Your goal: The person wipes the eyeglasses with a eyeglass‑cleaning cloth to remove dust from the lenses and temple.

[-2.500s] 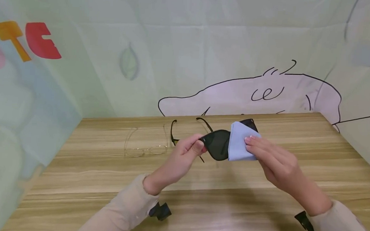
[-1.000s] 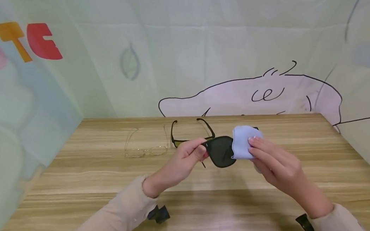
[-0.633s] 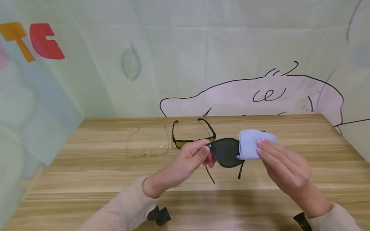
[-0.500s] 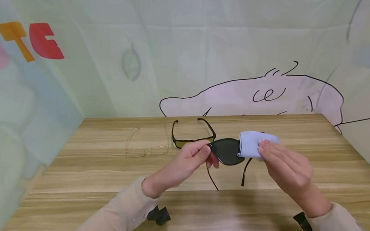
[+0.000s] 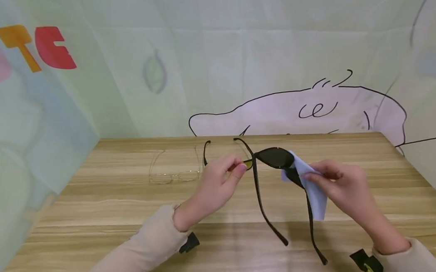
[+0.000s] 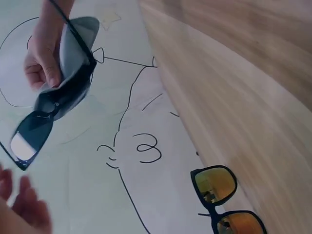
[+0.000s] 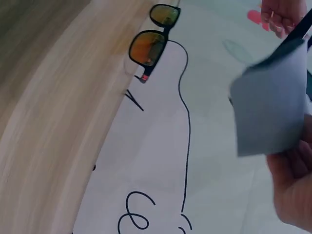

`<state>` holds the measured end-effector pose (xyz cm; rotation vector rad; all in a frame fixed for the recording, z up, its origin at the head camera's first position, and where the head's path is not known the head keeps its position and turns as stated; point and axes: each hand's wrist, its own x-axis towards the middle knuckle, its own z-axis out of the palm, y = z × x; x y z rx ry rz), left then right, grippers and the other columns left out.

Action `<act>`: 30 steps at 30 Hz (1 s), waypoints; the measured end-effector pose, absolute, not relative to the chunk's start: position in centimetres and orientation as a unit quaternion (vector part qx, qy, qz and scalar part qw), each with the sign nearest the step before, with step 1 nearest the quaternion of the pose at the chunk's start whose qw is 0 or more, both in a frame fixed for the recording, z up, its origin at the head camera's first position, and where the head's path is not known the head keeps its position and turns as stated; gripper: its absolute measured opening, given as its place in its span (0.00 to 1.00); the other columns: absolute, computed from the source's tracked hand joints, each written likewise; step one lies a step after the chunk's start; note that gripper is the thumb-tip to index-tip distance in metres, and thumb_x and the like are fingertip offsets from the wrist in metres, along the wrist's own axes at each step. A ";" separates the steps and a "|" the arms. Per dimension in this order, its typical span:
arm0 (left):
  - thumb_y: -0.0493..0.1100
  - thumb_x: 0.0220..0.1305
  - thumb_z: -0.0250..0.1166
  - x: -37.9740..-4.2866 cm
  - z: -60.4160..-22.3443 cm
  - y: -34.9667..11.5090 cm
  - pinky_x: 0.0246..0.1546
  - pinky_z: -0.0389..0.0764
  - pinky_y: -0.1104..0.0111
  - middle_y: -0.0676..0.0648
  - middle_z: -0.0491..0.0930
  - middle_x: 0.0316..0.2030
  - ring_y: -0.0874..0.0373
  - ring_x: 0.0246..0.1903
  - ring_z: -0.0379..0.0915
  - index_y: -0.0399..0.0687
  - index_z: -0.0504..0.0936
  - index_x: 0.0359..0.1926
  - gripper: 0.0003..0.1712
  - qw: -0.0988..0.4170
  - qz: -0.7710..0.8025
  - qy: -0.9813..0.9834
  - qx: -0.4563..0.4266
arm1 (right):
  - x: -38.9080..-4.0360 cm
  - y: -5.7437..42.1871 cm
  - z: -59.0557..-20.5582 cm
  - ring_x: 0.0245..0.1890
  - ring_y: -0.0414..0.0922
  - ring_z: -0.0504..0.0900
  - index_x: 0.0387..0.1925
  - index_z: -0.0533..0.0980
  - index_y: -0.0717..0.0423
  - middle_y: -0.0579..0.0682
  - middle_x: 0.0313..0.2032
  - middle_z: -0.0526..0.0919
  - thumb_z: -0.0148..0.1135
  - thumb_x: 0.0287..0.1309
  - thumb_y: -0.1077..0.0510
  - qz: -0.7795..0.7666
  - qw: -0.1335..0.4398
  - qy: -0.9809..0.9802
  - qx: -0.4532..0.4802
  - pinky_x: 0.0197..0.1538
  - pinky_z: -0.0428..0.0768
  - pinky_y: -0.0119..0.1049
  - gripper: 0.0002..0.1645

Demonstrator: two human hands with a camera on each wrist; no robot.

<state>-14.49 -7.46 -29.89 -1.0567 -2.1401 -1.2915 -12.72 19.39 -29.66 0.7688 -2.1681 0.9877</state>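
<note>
Black sunglasses [image 5: 276,157] with dark lenses are held up over the table, temples hanging toward me. A light blue cleaning cloth [image 5: 316,196] is folded over their right lens. My right hand [image 5: 344,185] pinches the cloth and the frame's right side through it; in the right wrist view the cloth [image 7: 270,100] covers much of the frame. My left hand [image 5: 220,180] is beside the sunglasses' left hinge, fingers bent loosely. In the left wrist view, a small gap shows between the left hand [image 6: 24,209] and the frame's corner [image 6: 23,163].
On the wooden table [image 5: 123,213], black-framed glasses with yellow-tinted lenses [image 5: 248,164] lie behind my left hand. Thin gold wire-framed glasses [image 5: 174,177] lie left of them. A printed cloth backdrop [image 5: 207,68] rises along the table's back edge.
The sunglasses have tipped so their temples swing down toward me. My left hand has let go of the left corner. The right hand has turned, and the cloth now hangs lower.
</note>
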 end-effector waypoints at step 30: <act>0.60 0.68 0.42 -15.1 -28.2 -5.7 0.29 0.59 0.73 0.46 0.60 0.22 0.60 0.25 0.58 0.29 0.64 0.27 0.34 0.092 -0.685 -0.607 -0.392 | -11.8 17.9 -29.6 0.25 0.38 0.78 0.37 0.75 0.72 0.46 0.25 0.83 0.62 0.59 0.58 0.574 -0.162 -0.792 0.132 0.29 0.78 0.34 0.16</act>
